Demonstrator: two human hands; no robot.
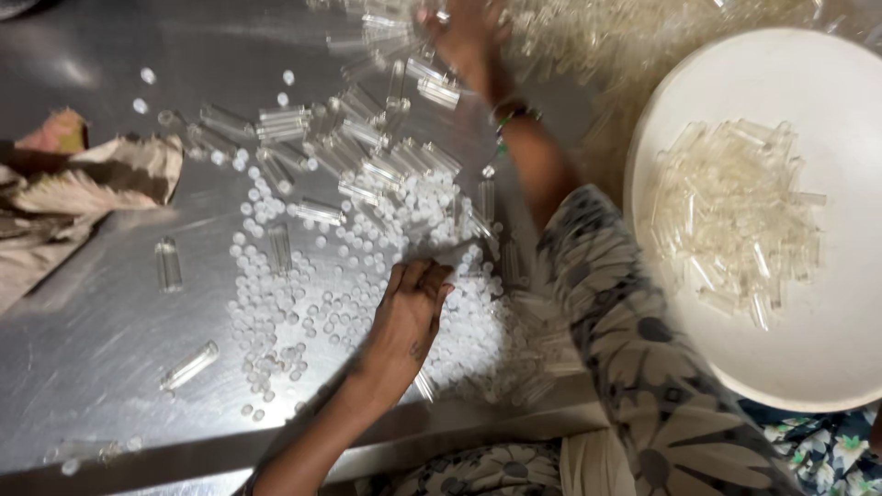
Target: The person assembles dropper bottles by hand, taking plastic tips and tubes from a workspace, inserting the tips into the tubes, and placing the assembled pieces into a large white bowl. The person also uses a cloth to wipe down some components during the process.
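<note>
A person's left hand (pixel 412 303) rests with loosely curled fingers on a heap of small white beads (pixel 367 276) on a steel table (pixel 83 349); the right hand (pixel 464 37), blurred, reaches among clear plastic tubes (pixel 386 138), its grip unreadable; a white bowl (pixel 827 92) holds more tubes.

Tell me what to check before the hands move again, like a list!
1. Left hand resting on the small white beads: ok, its fingers curl over the pile.
2. Right hand on the clear tubes at the far side: ok, though blurred.
3. Is either hand gripping a piece: cannot tell, fingers hide it.
4. White bowl with room left: ok, tubes lie only in its middle.
5. Pieces kept away from the metal table edge: not ok, a few beads and a tube lie near the front edge.
</note>
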